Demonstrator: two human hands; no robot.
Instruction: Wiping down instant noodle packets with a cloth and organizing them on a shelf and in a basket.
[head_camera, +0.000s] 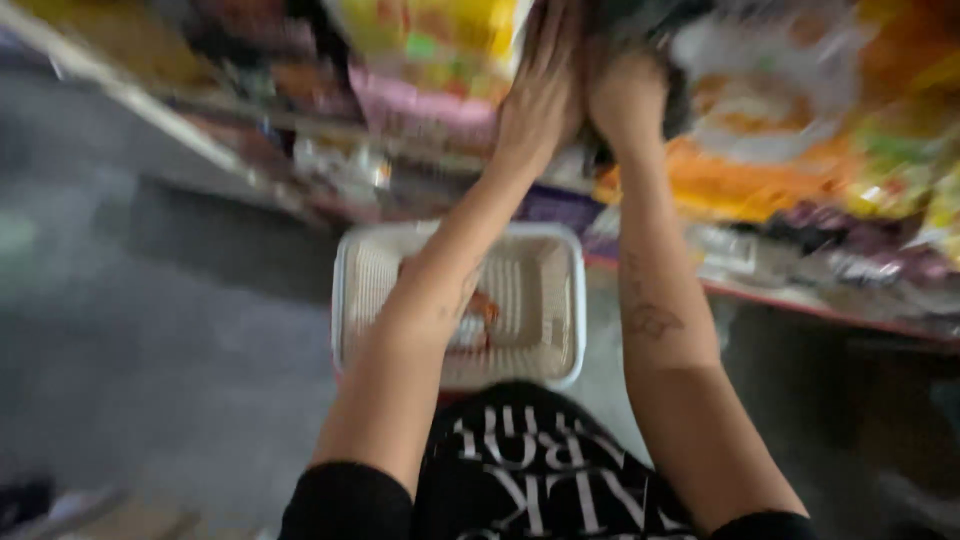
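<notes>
At the bottom of the frame is the person's black top with pale lettering, and both bare forearms reach up and away from it. Just beyond, in the middle of the frame, a white slatted shopping basket (560, 290) sits low down over the grey floor (150, 330), with something small and orange-red lying in it, partly hidden by the left forearm; blur keeps me from saying what it is.

Farther up, the left hand (535, 105) lies flat, fingers together and extended, against the side of a yellow and pink snack packet (430, 60) on the shelf (180, 125). Its grip is released: a pressing palm, not a clasp. The right hand (628, 100) sits just beside it, curled at a dark packet (650, 20) wedged between the yellow one and the orange and white bags (760, 110) at the upper right. Whether the right grip has closed on that dark packet I cannot tell, since the fingers run out of view among the bags.

Judging from this, the step is parting tightly packed goods to free one. Doing it well likely means bracing the neighbouring packet with the flat left hand while the right takes hold low on the dark packet's body, not its crinkly edge, and draws it straight out, so the bags alongside do not slide off the shelf.
</notes>
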